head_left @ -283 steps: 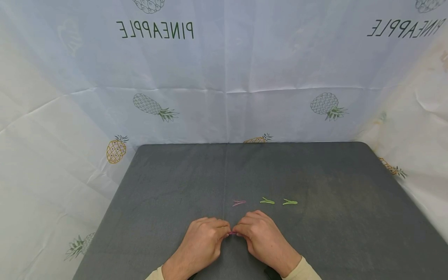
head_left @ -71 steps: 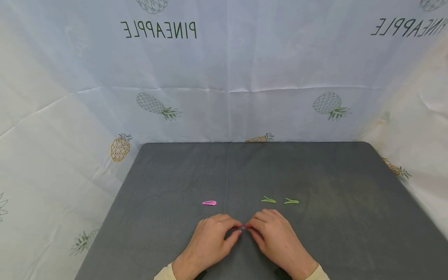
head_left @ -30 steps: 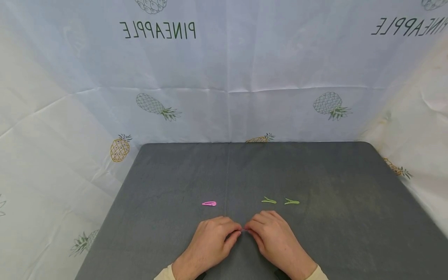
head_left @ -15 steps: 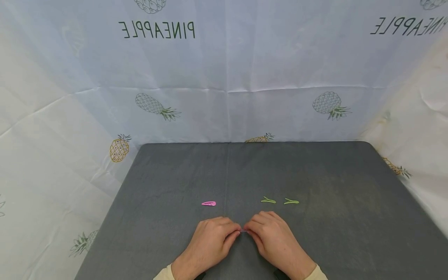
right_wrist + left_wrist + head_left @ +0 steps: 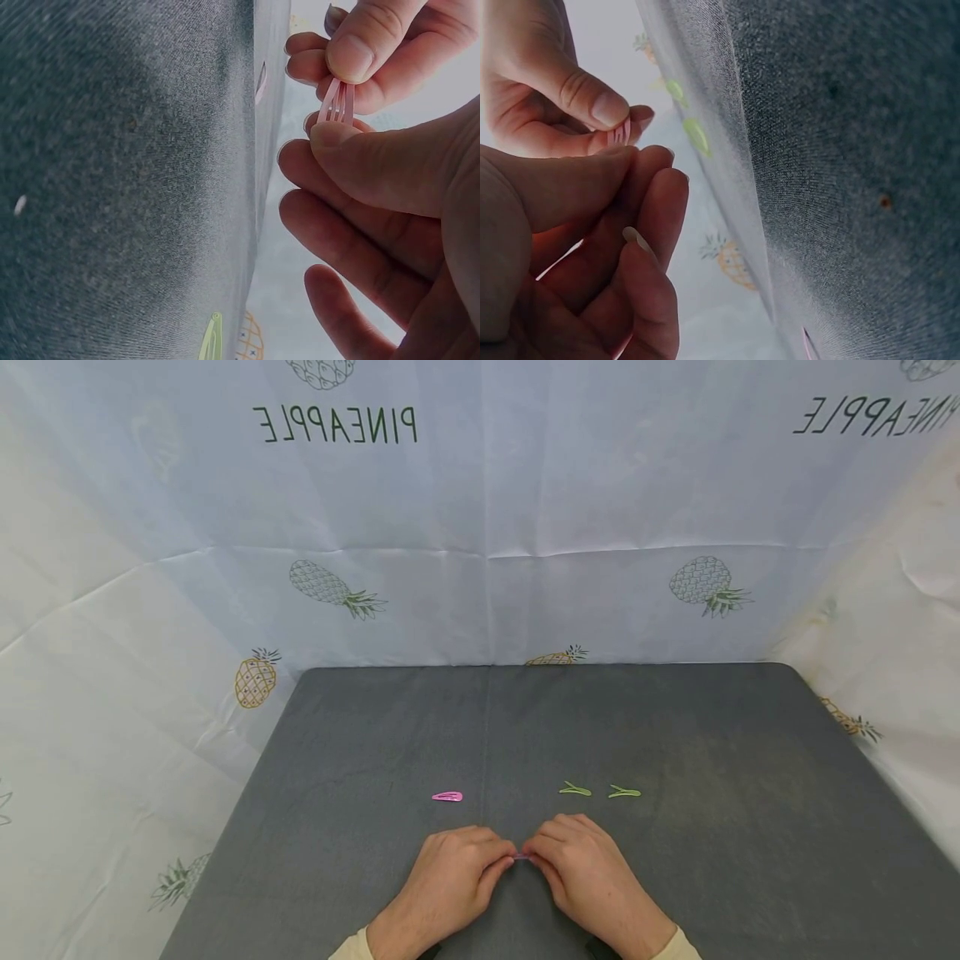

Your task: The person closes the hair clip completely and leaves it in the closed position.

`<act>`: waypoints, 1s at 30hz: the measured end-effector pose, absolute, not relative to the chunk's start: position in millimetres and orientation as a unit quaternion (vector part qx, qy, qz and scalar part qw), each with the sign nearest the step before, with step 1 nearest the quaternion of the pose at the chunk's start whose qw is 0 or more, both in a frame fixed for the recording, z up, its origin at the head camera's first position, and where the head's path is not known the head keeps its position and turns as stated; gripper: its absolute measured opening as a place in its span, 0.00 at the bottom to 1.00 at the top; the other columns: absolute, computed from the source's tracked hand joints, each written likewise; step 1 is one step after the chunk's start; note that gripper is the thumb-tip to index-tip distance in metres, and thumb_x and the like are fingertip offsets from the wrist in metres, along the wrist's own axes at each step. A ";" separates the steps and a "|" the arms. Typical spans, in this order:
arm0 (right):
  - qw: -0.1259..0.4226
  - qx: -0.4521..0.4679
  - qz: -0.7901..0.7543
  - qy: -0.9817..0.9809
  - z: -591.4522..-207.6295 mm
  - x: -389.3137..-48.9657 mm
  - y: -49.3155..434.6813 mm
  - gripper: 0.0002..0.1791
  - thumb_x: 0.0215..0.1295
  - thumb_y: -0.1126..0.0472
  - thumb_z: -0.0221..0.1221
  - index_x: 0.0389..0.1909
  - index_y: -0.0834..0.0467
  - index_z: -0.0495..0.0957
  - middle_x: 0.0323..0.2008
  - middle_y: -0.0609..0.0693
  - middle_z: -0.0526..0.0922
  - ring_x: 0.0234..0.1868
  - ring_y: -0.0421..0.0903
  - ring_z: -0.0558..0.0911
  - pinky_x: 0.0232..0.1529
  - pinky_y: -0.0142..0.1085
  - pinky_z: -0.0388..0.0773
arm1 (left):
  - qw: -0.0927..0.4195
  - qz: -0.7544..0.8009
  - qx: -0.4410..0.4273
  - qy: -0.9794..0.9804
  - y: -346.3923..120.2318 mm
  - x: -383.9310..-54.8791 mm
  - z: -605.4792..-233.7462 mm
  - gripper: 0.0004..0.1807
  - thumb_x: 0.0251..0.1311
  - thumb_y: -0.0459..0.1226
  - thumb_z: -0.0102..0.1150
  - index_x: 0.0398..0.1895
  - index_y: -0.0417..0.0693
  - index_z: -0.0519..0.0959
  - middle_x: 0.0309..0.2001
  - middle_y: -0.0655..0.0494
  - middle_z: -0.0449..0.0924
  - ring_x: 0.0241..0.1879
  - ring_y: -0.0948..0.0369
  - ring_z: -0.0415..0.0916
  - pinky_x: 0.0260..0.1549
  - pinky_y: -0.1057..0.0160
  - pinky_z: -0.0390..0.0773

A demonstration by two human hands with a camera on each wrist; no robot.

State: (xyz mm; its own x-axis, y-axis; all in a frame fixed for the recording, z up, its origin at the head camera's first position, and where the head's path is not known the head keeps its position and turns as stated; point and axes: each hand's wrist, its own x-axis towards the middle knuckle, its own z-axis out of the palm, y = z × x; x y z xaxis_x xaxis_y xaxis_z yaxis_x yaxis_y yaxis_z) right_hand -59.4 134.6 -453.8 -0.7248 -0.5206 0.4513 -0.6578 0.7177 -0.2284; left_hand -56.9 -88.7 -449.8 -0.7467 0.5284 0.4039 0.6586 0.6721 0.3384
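A pink snap hair clip [image 5: 337, 103] is pinched at both ends, my left hand [image 5: 452, 875] at one and my right hand [image 5: 588, 881] at the other, thumb against fingers. In the right wrist view its thin bars look close together; the ends are hidden under the thumbs. Farther up the table, left of centre, lies a second pink hair clip [image 5: 447, 796], snapped flat. Beyond my right hand, side by side, are two green hair clips, one to the left [image 5: 575, 789] and one to the right [image 5: 625, 792], both with their arms spread.
The grey tabletop [image 5: 360, 735] lies under everything and stretches away to a white curtain [image 5: 585, 485] printed with pineapples. More of this curtain hangs along both sides.
The spread pink clip near the centre has left the table, and a flat pink one now lies left. The held clip's bars, apart 2.4 s ago, now line up. The hands barely moved since.
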 end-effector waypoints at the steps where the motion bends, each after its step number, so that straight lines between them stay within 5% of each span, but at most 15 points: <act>1: 0.181 0.324 0.190 -0.909 -453.9 -59.4 134.7 0.11 0.55 0.61 0.80 0.33 0.44 0.88 0.31 0.34 0.84 0.36 0.34 0.81 0.50 0.40 0.83 | 0.138 -0.237 -0.329 -0.904 -88.7 -56.9 -449.9 0.02 0.66 0.39 0.74 0.37 0.58 0.91 0.32 0.70 0.88 0.33 0.72 0.84 0.35 0.68 0.83; 30: 0.199 0.347 0.205 -0.893 -458.0 -60.0 134.8 0.13 0.51 0.65 0.80 0.31 0.45 0.87 0.29 0.33 0.83 0.35 0.33 0.81 0.48 0.39 0.82 | 0.126 -0.241 -0.342 -0.900 -89.5 -56.8 -448.4 0.03 0.66 0.38 0.73 0.36 0.58 0.91 0.31 0.70 0.87 0.32 0.73 0.83 0.33 0.71 0.81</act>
